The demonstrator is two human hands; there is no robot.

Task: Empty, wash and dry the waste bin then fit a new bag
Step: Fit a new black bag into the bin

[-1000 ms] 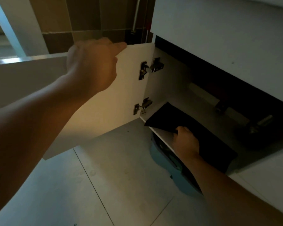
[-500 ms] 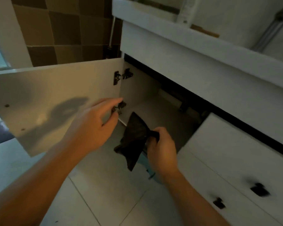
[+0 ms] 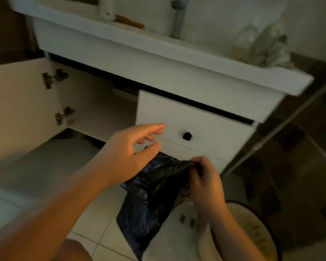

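Note:
A crumpled black plastic bag (image 3: 149, 200) hangs in front of the white vanity, above the tiled floor. My right hand (image 3: 205, 183) pinches its top edge between thumb and fingers. My left hand (image 3: 128, 155) hovers just left of the bag's top with fingers spread, holding nothing; whether it touches the bag is unclear. A round cream bin with a dark rim (image 3: 252, 234) shows at the lower right, partly behind my right forearm. The picture is blurred by motion.
The vanity's cupboard door (image 3: 17, 102) stands open at left, showing a bare shelf. A drawer with a black knob (image 3: 187, 136) sits right of it. A thin pole (image 3: 282, 125) leans at the right. The basin top (image 3: 158, 48) carries several small items.
My right hand pulled the black bag out of the cupboard and rightward in front of the drawer. My left hand left the door and came over beside the bag. The view swung right.

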